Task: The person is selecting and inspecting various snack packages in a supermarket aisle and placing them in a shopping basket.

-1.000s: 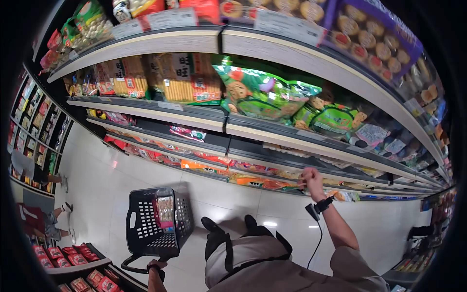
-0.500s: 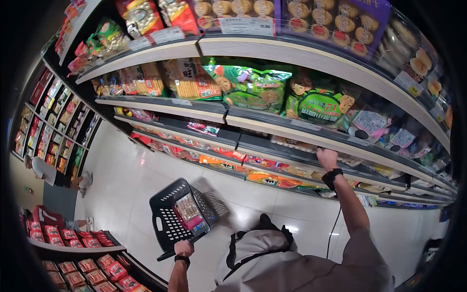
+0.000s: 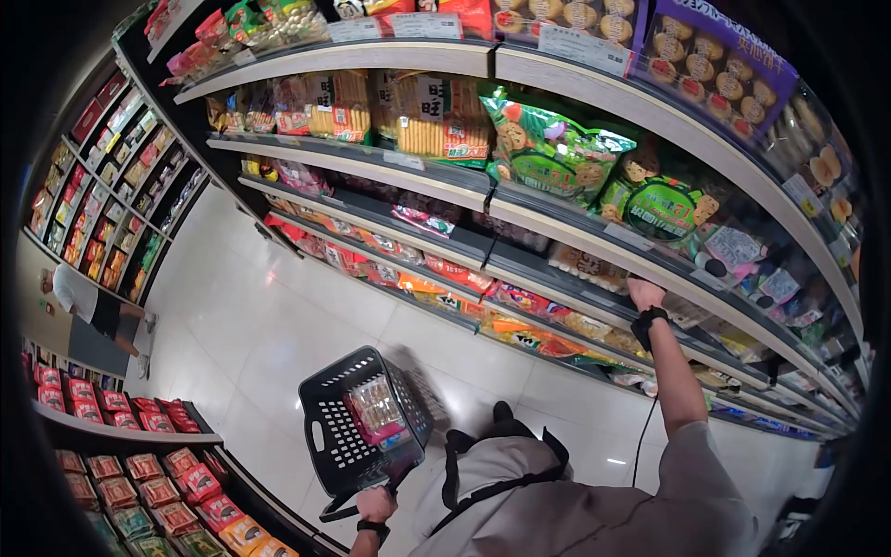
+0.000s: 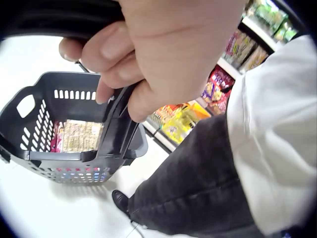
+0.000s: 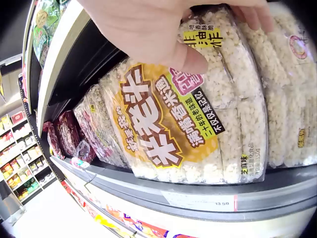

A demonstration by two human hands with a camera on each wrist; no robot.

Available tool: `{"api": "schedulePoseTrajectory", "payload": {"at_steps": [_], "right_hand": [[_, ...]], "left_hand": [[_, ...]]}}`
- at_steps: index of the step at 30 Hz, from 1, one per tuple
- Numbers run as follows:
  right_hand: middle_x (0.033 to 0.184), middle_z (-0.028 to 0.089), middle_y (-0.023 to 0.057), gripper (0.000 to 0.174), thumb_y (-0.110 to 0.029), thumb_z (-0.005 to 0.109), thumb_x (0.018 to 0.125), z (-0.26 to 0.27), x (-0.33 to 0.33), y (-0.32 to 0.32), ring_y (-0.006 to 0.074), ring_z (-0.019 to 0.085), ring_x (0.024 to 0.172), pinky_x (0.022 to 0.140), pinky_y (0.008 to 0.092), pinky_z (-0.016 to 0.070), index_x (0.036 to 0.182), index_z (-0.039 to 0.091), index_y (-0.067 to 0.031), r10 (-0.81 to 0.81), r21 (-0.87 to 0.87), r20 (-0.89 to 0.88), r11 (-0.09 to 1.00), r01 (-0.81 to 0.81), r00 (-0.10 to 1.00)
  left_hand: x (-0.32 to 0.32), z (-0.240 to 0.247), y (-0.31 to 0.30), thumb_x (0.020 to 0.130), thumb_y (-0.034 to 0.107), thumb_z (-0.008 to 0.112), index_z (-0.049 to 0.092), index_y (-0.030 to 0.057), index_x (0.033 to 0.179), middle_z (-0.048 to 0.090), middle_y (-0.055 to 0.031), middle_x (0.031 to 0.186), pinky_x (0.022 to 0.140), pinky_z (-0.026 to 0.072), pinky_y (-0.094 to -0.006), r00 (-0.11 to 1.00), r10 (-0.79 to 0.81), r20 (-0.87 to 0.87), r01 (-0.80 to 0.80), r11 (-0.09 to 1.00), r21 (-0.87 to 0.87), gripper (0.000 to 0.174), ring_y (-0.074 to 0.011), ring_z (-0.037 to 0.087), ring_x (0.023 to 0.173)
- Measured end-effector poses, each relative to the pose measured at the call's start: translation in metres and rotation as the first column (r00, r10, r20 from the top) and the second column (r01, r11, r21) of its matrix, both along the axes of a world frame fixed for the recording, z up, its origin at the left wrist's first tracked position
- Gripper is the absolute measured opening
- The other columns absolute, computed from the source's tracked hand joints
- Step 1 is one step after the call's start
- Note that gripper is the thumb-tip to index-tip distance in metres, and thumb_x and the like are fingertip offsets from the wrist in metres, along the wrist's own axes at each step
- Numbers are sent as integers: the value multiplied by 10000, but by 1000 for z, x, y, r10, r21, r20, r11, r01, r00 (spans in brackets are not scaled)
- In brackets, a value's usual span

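Note:
My left hand (image 4: 168,54) grips the black handle (image 4: 64,20) of a dark grey shopping basket (image 3: 327,432), its fingers curled round the bar. Inside the basket lies a clear pack (image 4: 81,136) of pale pieces with a pink part beside it. My right hand (image 3: 647,295) is at a lower shelf. In the right wrist view, that hand (image 5: 148,29) holds the upper part of a clear bag of puffed rice cakes (image 5: 233,134), thumb on its printed front and fingers over the top edge. The bag stands upright on the shelf.
More rice cake packs (image 5: 292,109) stand right beside the bag. Biscuit bags (image 3: 557,153) fill the shelf above. Behind on the left is a display of red packets (image 3: 139,483). A person (image 3: 88,302) stands farther down the tiled aisle (image 3: 251,306).
My right hand has gone from in front of the lower shelves in to the rice cakes and taken hold of a bag. My left hand keeps the basket handle; the basket appears farther right.

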State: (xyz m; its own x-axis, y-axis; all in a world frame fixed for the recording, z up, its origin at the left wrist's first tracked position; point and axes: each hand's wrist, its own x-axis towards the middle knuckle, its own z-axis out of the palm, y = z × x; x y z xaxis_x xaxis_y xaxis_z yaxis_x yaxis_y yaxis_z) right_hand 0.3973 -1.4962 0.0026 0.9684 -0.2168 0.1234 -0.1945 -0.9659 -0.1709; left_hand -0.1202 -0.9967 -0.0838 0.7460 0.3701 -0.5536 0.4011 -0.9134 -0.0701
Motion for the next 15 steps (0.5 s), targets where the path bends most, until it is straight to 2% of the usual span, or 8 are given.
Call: {"api": "schedulePoseTrajectory", "payload": {"at_steps": [3,4,6,7,8,10,12,15], "right_hand": [[976,631,252,303,-229,537,801,16,-17,15,446,588,888,775,509,466,1010,635,-34,-31,6,127,1000,30,991],[976,618,268,320,-212,577,772,18,-23,15,453,580,898,774,516,457,1022,619,-16,54,-16,226,999,-52,973],[987,612,257,352,-204,611,749,29,-37,26,437,577,919,812,512,439,1035,603,1,68,-102,196,994,-48,978],[1045,590,258,412,-208,628,745,37,-45,35,425,553,985,879,522,395,1081,570,23,42,-109,194,994,-21,980],[1045,590,258,412,-208,628,745,38,-49,33,425,553,985,879,522,395,1081,570,23,42,-119,197,993,-19,979],[1122,557,234,439,-197,632,732,32,-54,29,409,502,1056,914,547,344,1114,547,3,85,-222,168,974,-46,982],[1100,552,248,476,-195,647,719,29,-56,24,417,496,1058,913,546,345,1124,527,24,131,-246,194,966,-81,972],[1105,502,282,519,-218,670,698,31,-66,26,430,461,1073,934,539,334,1128,495,15,161,-302,111,946,-121,981]], "left_hand": [[33,-10,-17,719,412,678,687,72,681,666,-155,690,600,537,-407,992,-8,124,11,1000,-23,343,-315,667,642],[55,9,-26,755,327,624,693,72,703,673,-158,718,641,543,-397,994,35,105,-29,998,-58,270,-308,675,673],[78,5,-32,756,299,619,691,75,699,670,-159,706,623,544,-390,985,1,173,13,997,-78,242,-308,675,664],[87,4,-34,756,299,619,691,75,699,670,-159,706,623,544,-390,984,3,180,13,996,-87,242,-308,675,664],[95,4,-37,758,290,620,686,76,690,668,-156,697,608,542,-389,982,-11,188,29,995,-93,234,-305,674,650],[90,1,-41,760,281,620,680,77,680,666,-153,688,593,540,-387,980,-25,196,47,993,-110,227,-302,672,637],[75,-2,-41,772,265,613,663,81,652,659,-147,659,568,532,-395,958,-109,267,139,985,-97,225,-295,665,599],[37,-15,-43,764,223,591,647,69,745,658,-130,660,541,523,-396,948,-226,227,263,953,-149,165,-283,660,575]]}}
